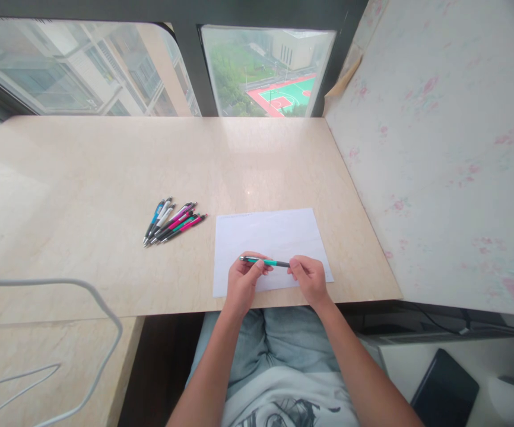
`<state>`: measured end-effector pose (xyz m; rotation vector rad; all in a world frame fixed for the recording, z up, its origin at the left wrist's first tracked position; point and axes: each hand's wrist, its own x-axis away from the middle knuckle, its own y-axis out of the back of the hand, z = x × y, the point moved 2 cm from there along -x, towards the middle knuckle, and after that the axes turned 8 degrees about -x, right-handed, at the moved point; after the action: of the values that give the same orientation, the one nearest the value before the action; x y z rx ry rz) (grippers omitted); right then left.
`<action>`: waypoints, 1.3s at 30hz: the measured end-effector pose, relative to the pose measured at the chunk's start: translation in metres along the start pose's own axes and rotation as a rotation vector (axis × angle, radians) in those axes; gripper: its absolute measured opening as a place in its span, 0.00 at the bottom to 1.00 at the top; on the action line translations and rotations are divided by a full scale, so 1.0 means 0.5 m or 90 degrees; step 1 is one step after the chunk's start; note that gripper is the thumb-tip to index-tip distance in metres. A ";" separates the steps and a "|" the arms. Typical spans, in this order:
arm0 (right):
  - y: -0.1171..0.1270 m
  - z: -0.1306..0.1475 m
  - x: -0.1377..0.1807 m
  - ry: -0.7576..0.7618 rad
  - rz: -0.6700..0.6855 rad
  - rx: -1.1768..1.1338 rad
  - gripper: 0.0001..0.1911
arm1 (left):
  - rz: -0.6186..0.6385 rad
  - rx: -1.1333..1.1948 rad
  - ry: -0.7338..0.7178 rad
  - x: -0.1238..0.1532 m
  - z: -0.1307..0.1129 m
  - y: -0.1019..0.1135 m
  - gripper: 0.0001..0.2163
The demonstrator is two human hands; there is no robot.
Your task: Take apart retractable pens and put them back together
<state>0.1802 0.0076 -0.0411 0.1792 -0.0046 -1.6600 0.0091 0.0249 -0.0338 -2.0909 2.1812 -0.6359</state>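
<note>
A green ballpoint pen (276,263) with a dark grip lies level between my two hands, just above a white sheet of paper (275,234). My left hand (247,274) is closed on the clicker half of the pen, its thumb on top of the barrel. The dark tip end is pinched in the fingers of my right hand (308,276), which hide the point. Small faint writing runs along the sheet's top left edge. To the left, several click pens (174,222) in blue, white, purple, pink and green lie fanned together.
A pale marble-patterned desk (88,160) reaches back to the windows. On the right stands a flower-patterned wall (444,148). A grey-white cable (105,308) loops across the lower left. Down at the lower right rests a dark flat object (446,388) on a white surface.
</note>
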 end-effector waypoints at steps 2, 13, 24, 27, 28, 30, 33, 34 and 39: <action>0.001 -0.002 0.001 0.003 0.005 0.005 0.25 | 0.002 0.004 -0.002 -0.003 0.006 0.003 0.09; 0.004 0.012 -0.005 0.049 0.022 0.036 0.22 | -0.004 -0.007 0.003 -0.003 0.004 0.005 0.09; 0.000 0.017 0.001 0.128 0.003 0.076 0.17 | -0.015 -0.003 0.024 -0.008 0.007 0.007 0.11; -0.004 0.020 0.003 0.150 0.007 0.068 0.11 | -0.037 0.003 0.032 -0.009 0.004 0.005 0.12; -0.005 0.020 0.003 0.151 0.008 0.060 0.08 | -0.046 0.002 0.030 -0.010 0.003 0.004 0.12; -0.006 0.017 0.003 0.142 0.009 0.040 0.06 | -0.052 -0.005 0.018 -0.010 0.001 0.003 0.12; -0.005 0.008 0.002 0.121 0.006 0.006 0.08 | -0.042 -0.021 -0.013 -0.010 0.001 0.002 0.12; -0.005 0.005 0.002 0.111 0.004 -0.008 0.10 | -0.042 -0.026 -0.019 -0.009 0.001 0.002 0.12; -0.002 -0.002 0.000 0.041 -0.033 -0.023 0.19 | -0.066 -0.006 -0.021 -0.010 0.007 0.005 0.11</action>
<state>0.1795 0.0077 -0.0423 0.2071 0.0791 -1.7037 0.0083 0.0289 -0.0390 -2.2158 2.0739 -0.5958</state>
